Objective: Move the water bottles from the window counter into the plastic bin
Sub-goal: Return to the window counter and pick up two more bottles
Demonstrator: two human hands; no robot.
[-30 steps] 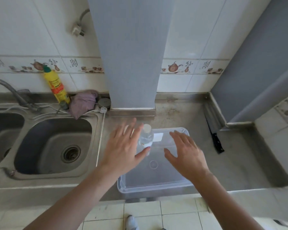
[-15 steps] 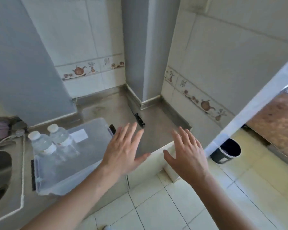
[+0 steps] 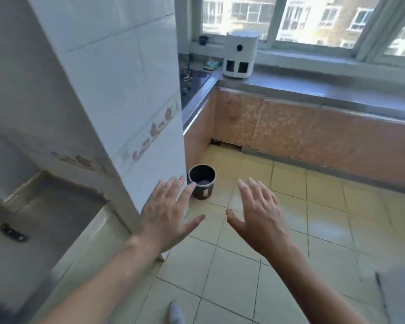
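Both hands are empty with fingers spread flat, left hand [image 3: 166, 213] and right hand [image 3: 260, 215] mid-frame over the floor. Can't see any bottles or the bin; the window bench [image 3: 313, 87] runs along the upper right, so the right hand's nearer.

Window table [image 3: 313, 87] ran grey along the frame's 1–3 o'clock, under the window; bottles & bin unseen.
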